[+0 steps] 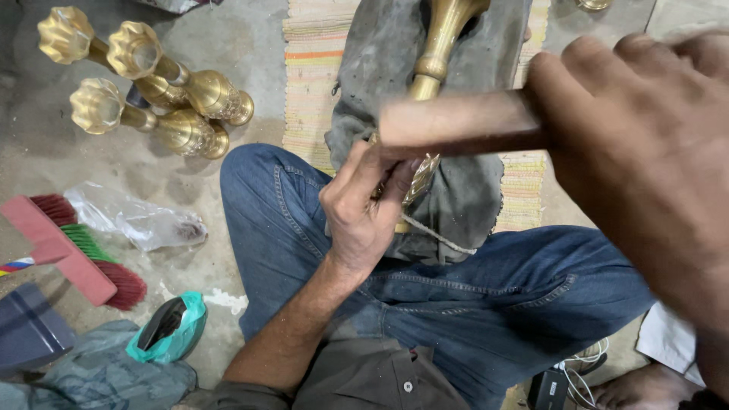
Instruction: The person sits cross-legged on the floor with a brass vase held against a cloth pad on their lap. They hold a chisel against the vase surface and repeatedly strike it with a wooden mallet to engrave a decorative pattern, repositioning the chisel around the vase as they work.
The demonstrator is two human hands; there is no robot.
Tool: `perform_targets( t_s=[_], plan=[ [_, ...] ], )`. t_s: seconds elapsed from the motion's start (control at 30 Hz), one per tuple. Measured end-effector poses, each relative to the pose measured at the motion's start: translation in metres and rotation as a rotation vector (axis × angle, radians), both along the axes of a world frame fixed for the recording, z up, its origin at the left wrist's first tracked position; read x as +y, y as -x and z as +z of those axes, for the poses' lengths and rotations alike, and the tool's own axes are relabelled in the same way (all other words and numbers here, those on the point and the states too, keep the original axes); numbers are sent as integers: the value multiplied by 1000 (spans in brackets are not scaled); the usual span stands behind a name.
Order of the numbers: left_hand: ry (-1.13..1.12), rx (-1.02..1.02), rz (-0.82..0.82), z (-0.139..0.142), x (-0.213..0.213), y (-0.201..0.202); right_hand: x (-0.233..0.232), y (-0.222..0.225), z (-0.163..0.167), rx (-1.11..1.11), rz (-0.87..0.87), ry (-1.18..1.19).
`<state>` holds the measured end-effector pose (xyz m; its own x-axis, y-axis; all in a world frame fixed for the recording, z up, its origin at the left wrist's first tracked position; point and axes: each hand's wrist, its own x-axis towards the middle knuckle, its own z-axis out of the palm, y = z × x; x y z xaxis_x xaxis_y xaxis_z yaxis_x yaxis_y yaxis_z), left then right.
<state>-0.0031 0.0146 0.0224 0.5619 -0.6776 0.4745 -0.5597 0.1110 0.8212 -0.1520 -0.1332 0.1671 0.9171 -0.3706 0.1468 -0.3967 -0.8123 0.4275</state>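
Soft even daylight, no hard shadows; right hand [645,159] and wooden handle [463,121] motion-blurred at right; glare on brass pieces [144,83] upper left.

1. Blue denim jeans [456,296], with stitched seams and a front pocket edge, cover both legs.
2. A grey-brown buttoned shirt [380,380] has two small dark buttons showing.
3. Both forearms are bare, with no sleeves on them.
4. The left hand [364,209] and right hand [645,167] wear no gloves or rings.

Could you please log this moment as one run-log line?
left hand: steadies brass piece | right hand: grips wooden handle raised | nearby: three brass stands
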Motion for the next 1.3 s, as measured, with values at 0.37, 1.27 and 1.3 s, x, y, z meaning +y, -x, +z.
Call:
perform_targets(
  t_s=[0.37,1.27,1.3],
  plan=[
    [-3,21,0,-5,-1,-1,0,-1,2,-54,-3,-143],
    [29,59,-135,7,-20,-29,-39,6,-38,-490,38,-234],
    [16,76,-201,8,-26,-32,-43,4,-46,-517,40,-260]
  ],
)
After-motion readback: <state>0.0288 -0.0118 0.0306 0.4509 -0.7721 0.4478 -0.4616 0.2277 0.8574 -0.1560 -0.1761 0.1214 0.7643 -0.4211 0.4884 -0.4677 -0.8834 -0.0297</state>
